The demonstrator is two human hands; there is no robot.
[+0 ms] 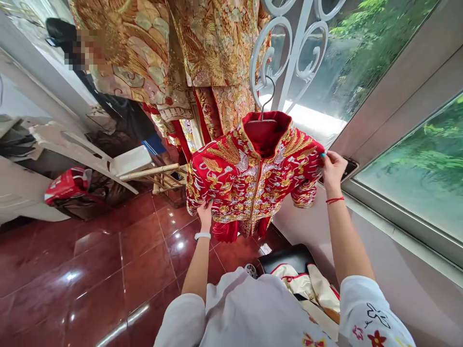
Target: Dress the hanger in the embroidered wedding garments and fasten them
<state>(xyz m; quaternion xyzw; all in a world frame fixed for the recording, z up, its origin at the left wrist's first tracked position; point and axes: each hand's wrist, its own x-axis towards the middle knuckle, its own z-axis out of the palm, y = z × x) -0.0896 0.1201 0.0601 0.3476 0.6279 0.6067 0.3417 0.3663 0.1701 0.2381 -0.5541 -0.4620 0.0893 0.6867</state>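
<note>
A red jacket (231, 178) with gold and silver embroidery hangs in front of me on a metal hanger (268, 99), hooked on the white scrolled window grille (300, 53). My left hand (205, 212) pinches the jacket near the sleeve on the left, low down by its hem. At the shoulder on the right, my right hand (333, 168) grips the cloth between thumb and fingers. The jacket's front is closed along the middle, and its collar stands open around the hanger. Red fabric shows below the hem.
Gold embroidered garments (137, 48) hang behind the jacket. A person (68, 43) is at the upper left. A bamboo stool (162, 178), white chair (90, 149) and red bag (68, 185) stand to the left. Cream cloth (300, 284) lies on a black seat (289, 258) below; windows (415, 178) line the right.
</note>
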